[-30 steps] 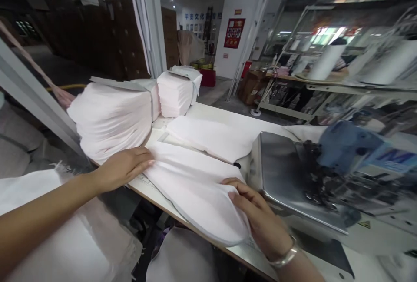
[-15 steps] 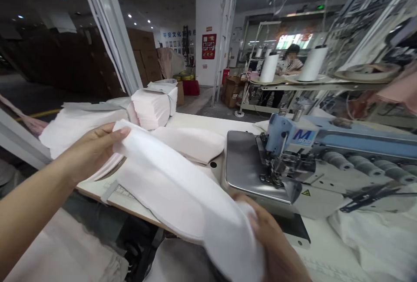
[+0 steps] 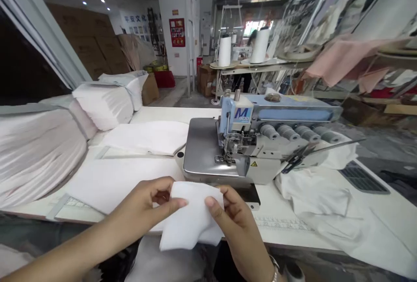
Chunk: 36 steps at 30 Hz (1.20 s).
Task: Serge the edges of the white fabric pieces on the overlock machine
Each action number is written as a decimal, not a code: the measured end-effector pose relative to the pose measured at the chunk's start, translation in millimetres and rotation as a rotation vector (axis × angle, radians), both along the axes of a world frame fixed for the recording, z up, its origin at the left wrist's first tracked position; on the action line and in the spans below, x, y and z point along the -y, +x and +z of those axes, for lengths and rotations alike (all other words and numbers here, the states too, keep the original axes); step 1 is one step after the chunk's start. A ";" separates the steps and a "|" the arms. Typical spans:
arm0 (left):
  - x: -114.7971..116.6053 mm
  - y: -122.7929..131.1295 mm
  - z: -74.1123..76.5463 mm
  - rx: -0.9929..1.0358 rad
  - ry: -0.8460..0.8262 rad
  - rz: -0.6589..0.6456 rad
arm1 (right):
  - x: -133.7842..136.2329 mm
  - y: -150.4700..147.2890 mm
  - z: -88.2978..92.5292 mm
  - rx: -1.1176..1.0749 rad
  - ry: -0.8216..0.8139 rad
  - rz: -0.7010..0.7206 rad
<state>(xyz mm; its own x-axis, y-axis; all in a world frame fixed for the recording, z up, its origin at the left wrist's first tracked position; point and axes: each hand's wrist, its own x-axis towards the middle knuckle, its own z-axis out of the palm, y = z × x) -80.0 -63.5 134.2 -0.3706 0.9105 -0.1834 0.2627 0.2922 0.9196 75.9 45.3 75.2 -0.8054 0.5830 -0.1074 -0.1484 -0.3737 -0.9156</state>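
Between my two hands hangs a white fabric piece (image 3: 192,217), its top edge pinched at both corners and its lower part drooping in folds. My left hand (image 3: 159,199) grips the left corner, thumb in front and fingers behind. The right corner is pinched the same way by my right hand (image 3: 233,217). Just beyond the hands stands a blue and white overlock sewing machine (image 3: 239,130) with a metal work plate (image 3: 202,143). Flat white fabric panels (image 3: 150,136) lie on the table left of the machine.
Thick stacks of white cut fabric (image 3: 107,104) stand at the left of the white table (image 3: 159,112). Crumpled white cloth (image 3: 319,199) lies to the right, near scissors or tweezers-like dark tools (image 3: 296,158). Thread cones (image 3: 224,51) stand behind, where a person is partly hidden.
Both hands have come together in front of the machine; the fabric, stretched long between them before, now hangs folded from a short top edge. The view has turned right.
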 end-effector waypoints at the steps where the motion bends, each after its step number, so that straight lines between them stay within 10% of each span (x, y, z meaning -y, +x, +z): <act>1: 1.5 3.0 -1.2 0.054 0.023 0.044 | -1.2 2.2 -2.5 -0.004 -0.014 -0.006; 13: 3.1 8.5 -12.3 0.000 0.017 0.137 | -13.3 11.5 1.2 0.053 -0.102 -0.004; 23: 15.6 1.3 -20.2 -0.018 -0.010 0.196 | -1.8 8.2 -4.3 0.074 0.178 -0.109; 30: 3.1 16.7 -18.1 0.351 0.071 0.248 | 3.4 3.2 2.0 0.109 0.424 -0.126; 36: -4.5 27.3 -9.5 -0.193 0.031 0.048 | 2.8 1.4 6.5 -0.022 0.345 -0.044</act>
<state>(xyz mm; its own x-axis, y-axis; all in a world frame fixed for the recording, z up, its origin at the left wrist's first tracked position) -52.6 -59.0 124.7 -0.4396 0.8949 -0.0771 0.4211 0.2811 0.8624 77.3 42.5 81.7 -0.7789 0.6158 0.1193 -0.1784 -0.0351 -0.9833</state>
